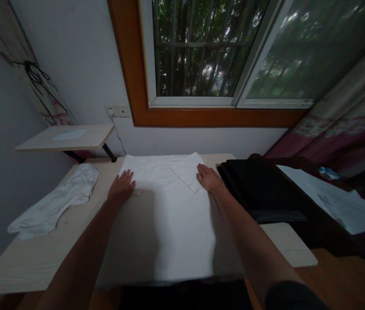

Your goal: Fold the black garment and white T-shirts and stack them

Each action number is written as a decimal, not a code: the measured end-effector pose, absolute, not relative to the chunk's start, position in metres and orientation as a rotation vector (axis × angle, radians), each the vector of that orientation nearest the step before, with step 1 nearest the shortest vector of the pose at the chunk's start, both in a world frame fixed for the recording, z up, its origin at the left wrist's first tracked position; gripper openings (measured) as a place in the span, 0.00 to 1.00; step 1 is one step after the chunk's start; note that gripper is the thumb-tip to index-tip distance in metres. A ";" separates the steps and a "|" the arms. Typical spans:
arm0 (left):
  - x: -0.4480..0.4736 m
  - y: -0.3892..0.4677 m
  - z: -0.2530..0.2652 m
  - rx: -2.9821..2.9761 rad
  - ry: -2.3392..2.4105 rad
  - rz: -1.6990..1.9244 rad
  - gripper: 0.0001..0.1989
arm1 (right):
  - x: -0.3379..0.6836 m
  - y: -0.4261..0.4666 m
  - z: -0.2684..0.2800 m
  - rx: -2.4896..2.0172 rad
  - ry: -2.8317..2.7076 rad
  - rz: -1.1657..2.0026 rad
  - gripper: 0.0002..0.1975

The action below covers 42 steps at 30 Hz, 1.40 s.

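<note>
A white cloth garment (pixel 179 232) lies spread over the middle of the table, its near end reaching the front edge. At the upper right a piece of it is folded inward, making a slanted edge. My left hand (pixel 122 187) rests flat on the upper left side of the garment, fingers stretched out. Opposite it, my right hand (pixel 208 177) lies on the folded part near the right side, fingers extended. Neither hand grips the fabric visibly. Shadows of my arms fall across the cloth.
A crumpled white cloth (pixel 59 200) lies on the table's left (pixel 17 267). Behind it stands a small raised shelf (pixel 95 137) with a paper on it. To the right are a stack of black folded items (pixel 256 183) and a white sheet (pixel 334 198). A window (pixel 198 51) is ahead.
</note>
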State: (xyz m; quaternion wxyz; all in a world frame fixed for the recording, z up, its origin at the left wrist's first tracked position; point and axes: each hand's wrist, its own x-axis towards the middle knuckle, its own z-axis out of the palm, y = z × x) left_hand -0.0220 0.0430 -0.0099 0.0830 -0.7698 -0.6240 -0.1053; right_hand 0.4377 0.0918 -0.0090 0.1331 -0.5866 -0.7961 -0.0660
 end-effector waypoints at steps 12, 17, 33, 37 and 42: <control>-0.021 -0.055 -0.013 -2.335 -1.718 -0.387 0.26 | 0.422 0.015 -0.008 -1.471 -2.329 -0.191 0.24; -0.026 -0.074 -0.012 -2.327 -1.710 -0.429 0.26 | 0.435 -0.019 -0.012 -1.483 -2.246 -0.166 0.23; -0.037 -0.022 -0.017 -2.322 -1.757 -0.504 0.24 | 0.432 0.017 -0.020 -1.529 -2.258 -0.214 0.24; -0.040 -0.006 -0.019 -2.322 -1.773 -0.502 0.24 | 0.429 0.033 -0.022 -1.549 -2.250 -0.215 0.24; -0.043 0.015 -0.017 -2.338 -1.780 -0.472 0.25 | 0.427 0.051 -0.023 -1.564 -2.245 -0.204 0.24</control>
